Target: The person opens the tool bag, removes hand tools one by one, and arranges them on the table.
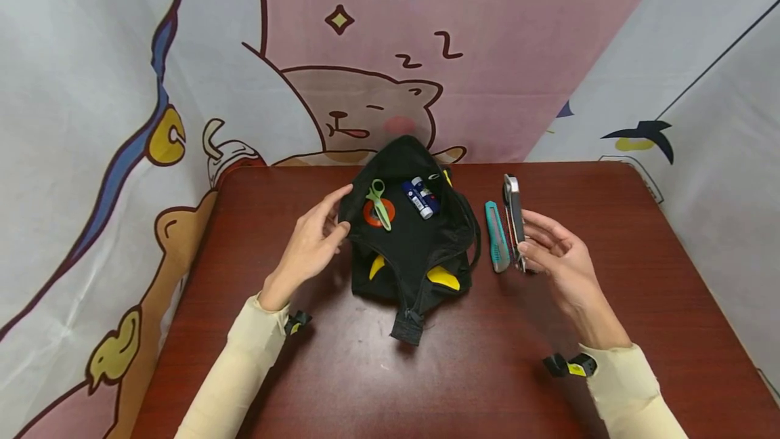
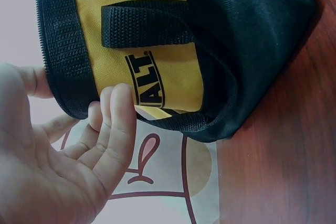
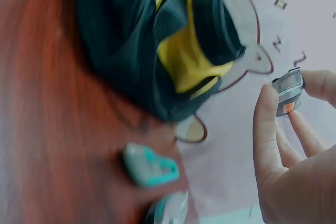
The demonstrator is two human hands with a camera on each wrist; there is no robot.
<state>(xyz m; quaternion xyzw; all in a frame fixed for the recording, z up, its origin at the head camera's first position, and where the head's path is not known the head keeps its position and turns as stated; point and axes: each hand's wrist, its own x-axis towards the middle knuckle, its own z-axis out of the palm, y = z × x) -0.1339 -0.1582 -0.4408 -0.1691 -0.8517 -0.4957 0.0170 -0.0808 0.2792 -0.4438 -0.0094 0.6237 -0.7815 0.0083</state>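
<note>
A black bag with yellow panels stands wide open on the table. Green-handled scissors, an orange ring-shaped roll and two blue-and-white glue sticks show inside it. My left hand pinches the bag's left rim; in the left wrist view the zipper edge runs between thumb and fingers. To the right of the bag, my right hand holds a long, narrow black-and-silver tool by its near end. The right wrist view shows its silver end between thumb and fingers.
A teal box cutter lies between the bag and my right hand. Below it in the right wrist view, a blurred dark-and-pale object is cut by the frame. The table meets a printed cloth at its back edge.
</note>
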